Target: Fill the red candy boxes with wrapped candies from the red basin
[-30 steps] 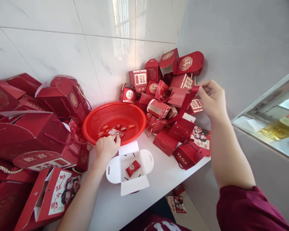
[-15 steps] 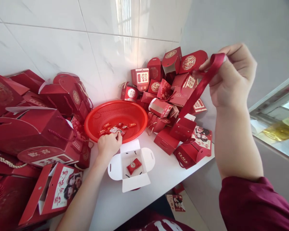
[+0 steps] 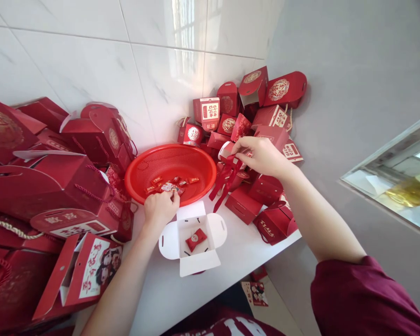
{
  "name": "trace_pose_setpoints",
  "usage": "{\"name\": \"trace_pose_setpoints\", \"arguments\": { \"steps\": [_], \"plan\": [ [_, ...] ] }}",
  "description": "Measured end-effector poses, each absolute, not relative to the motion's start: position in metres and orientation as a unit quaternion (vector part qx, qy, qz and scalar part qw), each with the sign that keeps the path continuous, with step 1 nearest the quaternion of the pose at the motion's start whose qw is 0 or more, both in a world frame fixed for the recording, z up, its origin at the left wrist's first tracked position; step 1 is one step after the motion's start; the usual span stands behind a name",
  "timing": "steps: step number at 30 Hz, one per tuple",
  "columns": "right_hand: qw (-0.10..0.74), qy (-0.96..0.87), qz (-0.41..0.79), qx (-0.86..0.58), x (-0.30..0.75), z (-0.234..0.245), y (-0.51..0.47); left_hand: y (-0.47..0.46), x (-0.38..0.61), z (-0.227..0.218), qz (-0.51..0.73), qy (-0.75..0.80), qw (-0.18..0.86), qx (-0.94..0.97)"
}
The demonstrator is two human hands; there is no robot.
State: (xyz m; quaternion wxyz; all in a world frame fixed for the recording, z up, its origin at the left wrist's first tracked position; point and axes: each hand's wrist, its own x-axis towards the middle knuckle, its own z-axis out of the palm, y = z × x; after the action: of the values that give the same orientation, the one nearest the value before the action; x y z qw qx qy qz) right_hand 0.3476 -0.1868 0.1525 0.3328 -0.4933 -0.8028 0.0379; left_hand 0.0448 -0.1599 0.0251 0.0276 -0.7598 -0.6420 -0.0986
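My right hand [image 3: 261,154] pinches a dark red ribbon [image 3: 225,183] by its upper part, and its two tails hang down over the gap between the basket and the boxes. Curled at the near rim of the red plastic basket [image 3: 154,161], my left hand [image 3: 162,205] has its fingers closed; whatever they hold, if anything, is hidden. Several small wrapped sweets [image 3: 177,183] lie in the basket beyond the left fingertips. In front of the basket stands an opened box [image 3: 192,259], white inside with its flaps spread, holding one red packet [image 3: 196,240].
Red gift boxes [image 3: 70,196] with cord handles are piled at the left. Another heap of red boxes [image 3: 243,200] covers the right side of the white table [image 3: 161,289]. A tiled wall [image 3: 91,70] rises behind. A printed card [image 3: 255,293] lies below the table's edge.
My right hand has come down and left with the ribbon, from high on the right to in front of the box heap. My left hand stays at the basket's rim.
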Motion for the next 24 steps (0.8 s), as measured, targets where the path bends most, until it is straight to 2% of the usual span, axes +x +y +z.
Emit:
{"name": "trace_pose_setpoints", "arguments": {
  "steps": [7, 10, 13, 18, 24],
  "plan": [
    [0.277, -0.735, -0.012, -0.619, 0.376, 0.132, -0.244, -0.16, 0.047, 0.028, -0.081, -0.648, 0.019, -0.757],
    [0.283, -0.628, -0.007, -0.725, 0.404, 0.106, -0.287, -0.161, 0.048, 0.029, -0.079, -0.649, 0.029, -0.756],
    [0.238, -0.534, 0.009, -0.811, 0.433, 0.067, -0.322, -0.162, 0.049, 0.03, -0.076, -0.646, 0.03, -0.759],
    [0.226, -0.461, 0.131, -0.848, 0.453, 0.016, -0.359, -0.164, 0.049, 0.029, -0.076, -0.643, 0.034, -0.761],
    [0.251, -0.506, 0.281, -0.776, 0.436, -0.002, -0.379, -0.163, 0.048, 0.028, -0.079, -0.642, 0.039, -0.762]
  ]
}}
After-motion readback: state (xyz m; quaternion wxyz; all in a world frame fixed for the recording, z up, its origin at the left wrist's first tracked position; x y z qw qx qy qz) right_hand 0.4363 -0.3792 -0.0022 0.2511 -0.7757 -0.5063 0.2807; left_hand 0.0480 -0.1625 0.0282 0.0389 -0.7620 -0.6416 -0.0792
